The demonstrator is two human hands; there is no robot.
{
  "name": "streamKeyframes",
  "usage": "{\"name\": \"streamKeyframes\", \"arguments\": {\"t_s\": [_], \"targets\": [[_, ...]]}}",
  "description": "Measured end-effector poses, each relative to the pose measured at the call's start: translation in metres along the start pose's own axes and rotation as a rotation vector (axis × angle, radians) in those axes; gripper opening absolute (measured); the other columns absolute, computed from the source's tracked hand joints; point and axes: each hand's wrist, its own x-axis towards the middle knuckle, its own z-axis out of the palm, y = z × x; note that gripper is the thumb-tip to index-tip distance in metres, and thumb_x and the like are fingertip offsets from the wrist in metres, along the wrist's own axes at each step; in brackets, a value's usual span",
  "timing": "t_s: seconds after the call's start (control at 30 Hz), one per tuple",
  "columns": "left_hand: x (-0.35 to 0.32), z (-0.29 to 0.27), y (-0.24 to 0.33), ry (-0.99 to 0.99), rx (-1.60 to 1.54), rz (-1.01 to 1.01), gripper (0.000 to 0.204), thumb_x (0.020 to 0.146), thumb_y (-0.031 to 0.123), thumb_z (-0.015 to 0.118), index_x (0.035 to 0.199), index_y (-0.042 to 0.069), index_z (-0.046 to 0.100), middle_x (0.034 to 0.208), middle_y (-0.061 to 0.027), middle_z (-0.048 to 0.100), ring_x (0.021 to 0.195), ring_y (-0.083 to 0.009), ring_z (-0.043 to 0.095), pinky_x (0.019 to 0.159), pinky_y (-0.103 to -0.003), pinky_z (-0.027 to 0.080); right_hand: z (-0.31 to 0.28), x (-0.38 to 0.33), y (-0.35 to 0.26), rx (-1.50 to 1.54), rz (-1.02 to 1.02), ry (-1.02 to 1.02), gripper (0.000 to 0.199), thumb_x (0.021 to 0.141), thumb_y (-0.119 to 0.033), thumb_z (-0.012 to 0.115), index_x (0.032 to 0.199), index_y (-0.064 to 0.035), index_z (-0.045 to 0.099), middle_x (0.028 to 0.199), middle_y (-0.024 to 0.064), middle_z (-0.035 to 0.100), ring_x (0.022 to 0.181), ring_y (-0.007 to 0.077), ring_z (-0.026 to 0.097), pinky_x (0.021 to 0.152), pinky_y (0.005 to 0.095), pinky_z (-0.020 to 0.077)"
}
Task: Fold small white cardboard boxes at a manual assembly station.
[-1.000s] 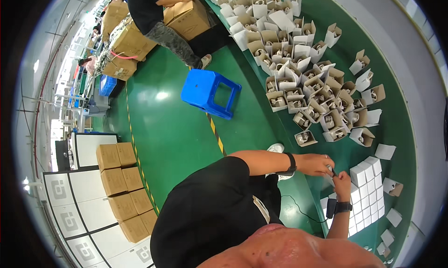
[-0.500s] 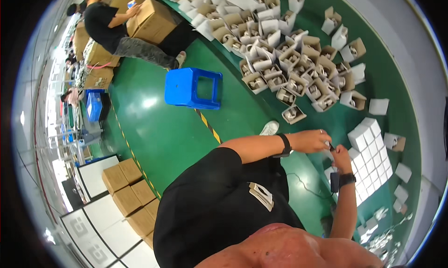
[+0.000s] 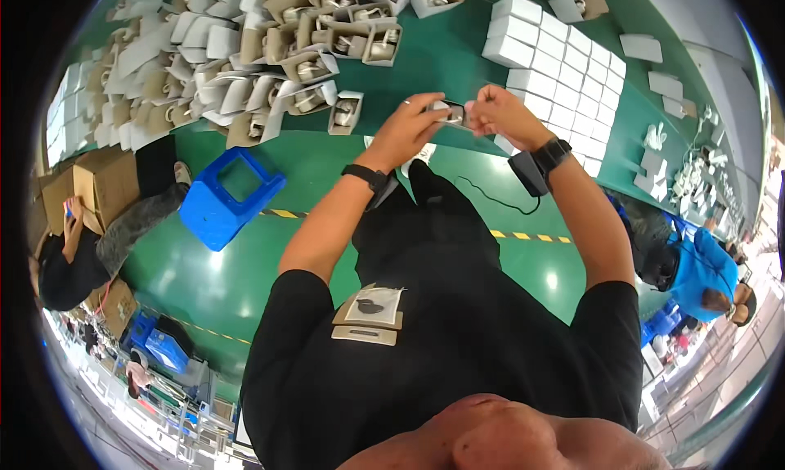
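Note:
A small open carton (image 3: pixel 449 112) is held up between my two hands at the near edge of the green table, a pale item showing inside it. My left hand (image 3: pixel 409 129) grips its left end, fingers along the side. Curled fingers of my right hand (image 3: pixel 509 116) pinch at its right end; the exact grip there is partly hidden. Left of my left hand, a single open carton (image 3: pixel 346 112) with a light-coloured item in it stands at the table edge. Just beyond my right hand is a block of closed white boxes (image 3: pixel 564 77).
Many open cartons (image 3: pixel 311 65) crowd the left of the green table (image 3: pixel 441 53). White cables and adapters (image 3: pixel 695 163) lie at the far right. On the floor stands a blue stool (image 3: pixel 231 198). A co-worker (image 3: pixel 74 261) is at a brown carton; another person (image 3: pixel 705 269) is at right.
My view has swung to the right, bringing the table across the top. My hands were close together around a small dark thing; now they are farther apart, with an open carton between them.

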Motion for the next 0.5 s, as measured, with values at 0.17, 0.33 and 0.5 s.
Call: {"name": "streamKeyframes", "arguments": {"t_s": [0.17,0.33,0.5], "targets": [[0.004,0.002,0.002,0.014,-0.066,0.02,0.036,0.091,0.001,0.07,0.127,0.008,0.07,0.142,-0.0129,0.058,0.124,-0.0315,0.058,0.102,-0.04,0.051,0.016,-0.023,0.029,-0.011,-0.518,0.146,0.016,0.095,-0.004,0.065,0.111,-0.0014,0.066,0.101,0.0047,0.069,0.094,0.0154,0.068,0.082,0.0303,0.0555],[0.004,0.006,0.002,0.036,-0.078,-0.026,0.04,0.089,0.001,0.071,0.127,0.01,0.071,0.142,-0.0112,0.059,0.122,-0.0313,0.059,0.101,-0.041,0.051,0.031,-0.009,0.065,0.257,-0.516,0.212,0.024,0.095,-0.01,0.072,0.119,-0.0066,0.07,0.099,0.0056,0.067,0.093,0.0147,0.067,0.081,0.0294,0.054],[0.0,-0.002,0.002,-0.027,-0.033,-0.029,0.043,0.084,-0.002,0.072,0.126,0.01,0.072,0.141,-0.0112,0.059,0.123,-0.0312,0.059,0.102,-0.041,0.051,0.004,0.004,0.052,-0.025,-0.561,0.055,0.024,0.096,-0.014,0.073,0.118,-0.0068,0.069,0.102,0.0046,0.065,0.089,0.0139,0.063,0.08,0.0318,0.0535]]}}
